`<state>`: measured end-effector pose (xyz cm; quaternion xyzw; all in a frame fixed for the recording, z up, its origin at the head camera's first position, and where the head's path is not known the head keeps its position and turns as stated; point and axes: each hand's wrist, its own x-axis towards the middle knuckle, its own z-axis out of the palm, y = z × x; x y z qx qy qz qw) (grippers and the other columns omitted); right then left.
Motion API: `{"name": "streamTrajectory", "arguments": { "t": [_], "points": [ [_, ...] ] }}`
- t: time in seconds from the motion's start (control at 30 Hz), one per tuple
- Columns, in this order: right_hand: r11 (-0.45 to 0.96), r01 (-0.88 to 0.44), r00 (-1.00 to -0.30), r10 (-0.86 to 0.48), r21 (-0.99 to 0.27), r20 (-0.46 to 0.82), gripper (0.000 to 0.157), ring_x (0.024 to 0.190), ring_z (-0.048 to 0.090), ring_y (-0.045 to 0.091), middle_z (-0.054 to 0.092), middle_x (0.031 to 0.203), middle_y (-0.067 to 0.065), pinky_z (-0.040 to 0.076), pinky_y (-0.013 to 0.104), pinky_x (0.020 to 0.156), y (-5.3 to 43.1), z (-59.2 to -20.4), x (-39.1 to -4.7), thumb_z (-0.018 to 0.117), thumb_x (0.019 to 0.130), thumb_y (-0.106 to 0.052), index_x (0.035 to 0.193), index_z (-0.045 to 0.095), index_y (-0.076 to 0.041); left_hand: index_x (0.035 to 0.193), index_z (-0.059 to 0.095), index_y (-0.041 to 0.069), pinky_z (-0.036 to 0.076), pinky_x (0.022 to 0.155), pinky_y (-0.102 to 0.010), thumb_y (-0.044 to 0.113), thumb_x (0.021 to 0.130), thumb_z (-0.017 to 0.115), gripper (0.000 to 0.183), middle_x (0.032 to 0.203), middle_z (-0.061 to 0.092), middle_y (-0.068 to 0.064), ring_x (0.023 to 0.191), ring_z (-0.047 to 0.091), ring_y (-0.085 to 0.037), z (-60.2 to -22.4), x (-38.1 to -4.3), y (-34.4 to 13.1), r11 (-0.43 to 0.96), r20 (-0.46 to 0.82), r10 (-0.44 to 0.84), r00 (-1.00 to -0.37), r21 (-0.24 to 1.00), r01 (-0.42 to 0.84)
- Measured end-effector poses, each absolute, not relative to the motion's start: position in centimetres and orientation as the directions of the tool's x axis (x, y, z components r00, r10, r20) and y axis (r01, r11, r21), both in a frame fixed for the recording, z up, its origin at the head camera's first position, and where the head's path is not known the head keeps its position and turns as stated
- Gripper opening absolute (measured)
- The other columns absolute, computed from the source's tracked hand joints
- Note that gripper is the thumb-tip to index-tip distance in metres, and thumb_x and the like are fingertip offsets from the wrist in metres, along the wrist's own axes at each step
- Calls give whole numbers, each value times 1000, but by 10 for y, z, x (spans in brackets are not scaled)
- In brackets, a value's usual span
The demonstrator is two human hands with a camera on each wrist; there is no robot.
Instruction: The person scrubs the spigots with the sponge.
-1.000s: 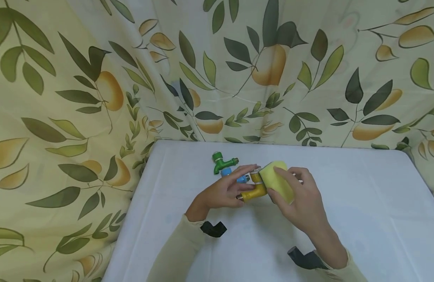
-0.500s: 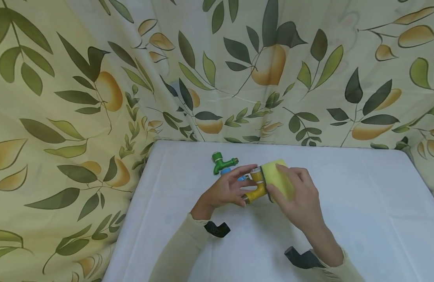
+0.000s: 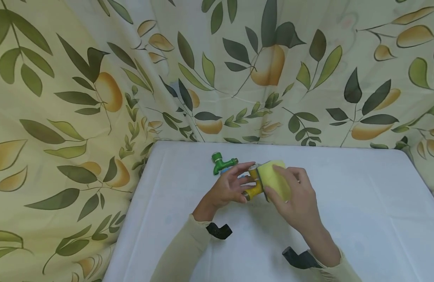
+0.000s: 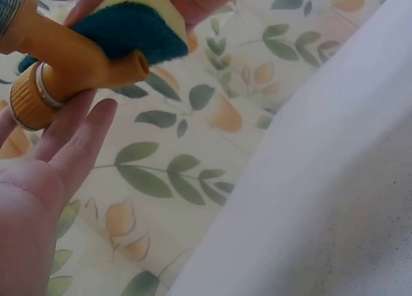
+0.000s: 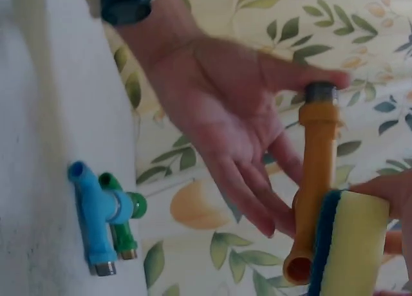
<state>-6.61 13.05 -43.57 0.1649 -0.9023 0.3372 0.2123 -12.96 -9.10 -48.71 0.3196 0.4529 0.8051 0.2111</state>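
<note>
My left hand holds a yellow plastic tap above the table, the thumb at its threaded metal end and the fingers at its ribbed cap. In the right wrist view the tap stands nearly upright beside the open palm. My right hand grips a yellow sponge with a dark green scouring side. That scouring side lies against the tap's body, as the left wrist view shows with the sponge behind the tap. The sponge hides part of the tap in the head view.
A green tap lies on the white table behind my left hand. Next to it is a blue tap, mostly hidden by that hand in the head view. A leaf-and-fruit patterned curtain hangs behind the table.
My left hand has shifted slightly right, covering more of the blue tap. The sponge has moved over the yellow tap's body with small shifts and now hides more of it.
</note>
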Motion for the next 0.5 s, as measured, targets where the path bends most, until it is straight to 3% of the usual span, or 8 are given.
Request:
{"name": "streamTrajectory", "arguments": {
  "t": [0.27, 0.5],
  "points": [
    [722, -467, -831, -162, -510, 531, 60, 94, 56, 23, 56, 114, 13, 51, 35, 66, 133, -434, -71, 88, 76, -23, 132, 67, -15, 154, 22, -13, 51, 108, -36, 39, 74, 91, 117, 141, 49, 1, 126, 58, -14, -485, -131, -92, -460, 346, 647, -680, 888, 15],
    [705, -519, -805, -214, -483, 553, 61, 95, 56, 22, 58, 115, 11, 52, 35, 66, 138, -433, -75, 89, 72, -22, 130, 69, -17, 154, 21, -14, 50, 110, -40, 41, 76, 89, 117, 151, 45, 0, 129, 57, -15, -486, -131, -92, -458, 372, 660, -653, 888, 43]
  ]
}}
